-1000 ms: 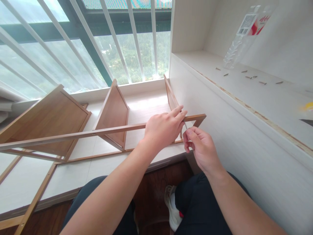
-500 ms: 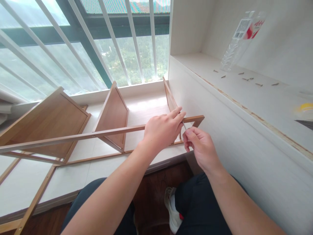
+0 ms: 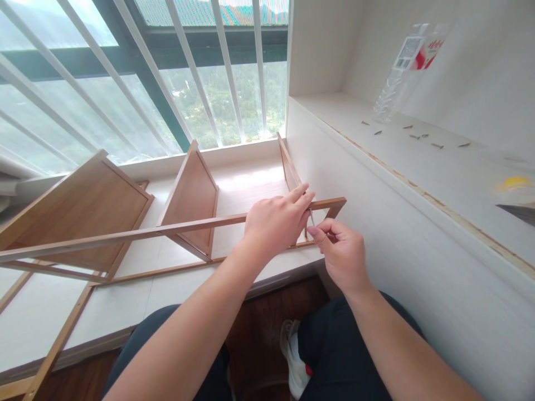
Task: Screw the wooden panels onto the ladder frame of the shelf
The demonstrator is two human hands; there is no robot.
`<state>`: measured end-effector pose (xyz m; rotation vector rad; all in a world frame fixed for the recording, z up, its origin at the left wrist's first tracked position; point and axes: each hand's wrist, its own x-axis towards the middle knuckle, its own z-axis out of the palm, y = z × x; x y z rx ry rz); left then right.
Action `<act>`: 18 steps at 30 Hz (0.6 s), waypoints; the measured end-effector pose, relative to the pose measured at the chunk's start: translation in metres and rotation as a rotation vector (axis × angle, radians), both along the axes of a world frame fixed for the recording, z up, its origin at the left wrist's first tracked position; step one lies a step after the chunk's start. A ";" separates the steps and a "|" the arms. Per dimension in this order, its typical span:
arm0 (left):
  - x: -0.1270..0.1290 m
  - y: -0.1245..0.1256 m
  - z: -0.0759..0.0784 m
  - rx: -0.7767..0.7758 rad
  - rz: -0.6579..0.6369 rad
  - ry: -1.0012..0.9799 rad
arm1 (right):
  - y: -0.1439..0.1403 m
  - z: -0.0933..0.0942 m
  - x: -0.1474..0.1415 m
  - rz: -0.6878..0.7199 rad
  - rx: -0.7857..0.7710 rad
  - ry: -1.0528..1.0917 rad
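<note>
A brown wooden shelf frame (image 3: pixel 200 224) lies on its side on the white window ledge. My left hand (image 3: pixel 273 223) is closed over its upper rail near the right end, fingers pointing towards the end panel (image 3: pixel 290 166). Just right of it, my right hand (image 3: pixel 345 250) pinches a thin metal hex key (image 3: pixel 311 217) between thumb and fingers. The key's tip meets the rail by my left fingertips; the fastener there is hidden.
Several screws (image 3: pixel 437 146) lie on the white shelf (image 3: pixel 334 111) at right, near a clear plastic bottle (image 3: pixel 403 78). A white wall panel (image 3: pixel 397 234) stands close to my right hand. Barred windows are behind the ledge; wooden slats (image 3: pixel 62 334) extend at lower left.
My right hand has swung slightly left and turned, with the hex key now more upright. My left hand keeps its place on the rail. The view has shifted slightly.
</note>
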<state>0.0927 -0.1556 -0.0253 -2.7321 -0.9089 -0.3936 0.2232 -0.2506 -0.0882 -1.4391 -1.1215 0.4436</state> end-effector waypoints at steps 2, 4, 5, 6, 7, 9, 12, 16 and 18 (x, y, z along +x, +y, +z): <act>0.000 0.000 0.000 0.007 -0.004 -0.001 | 0.001 -0.003 0.001 -0.004 0.031 -0.044; 0.000 0.000 0.000 0.010 -0.007 0.000 | 0.002 -0.006 0.003 0.003 0.059 -0.093; 0.000 0.000 0.000 0.009 -0.007 0.001 | 0.003 -0.008 0.003 0.007 0.075 -0.117; 0.000 0.001 -0.001 0.009 -0.007 0.002 | 0.004 -0.009 0.004 0.011 0.092 -0.137; -0.001 0.001 -0.001 0.009 -0.007 0.003 | 0.005 -0.010 0.004 0.016 0.110 -0.155; -0.001 0.002 -0.002 0.013 -0.005 0.001 | 0.007 -0.011 0.005 0.022 0.146 -0.184; -0.001 0.002 -0.003 0.014 -0.003 -0.004 | 0.008 -0.009 0.004 0.031 0.185 -0.219; -0.001 0.002 -0.003 -0.007 0.000 0.004 | 0.006 -0.007 0.006 0.063 0.200 -0.252; -0.001 0.002 -0.003 -0.015 -0.007 0.009 | 0.006 -0.006 0.008 0.077 0.198 -0.270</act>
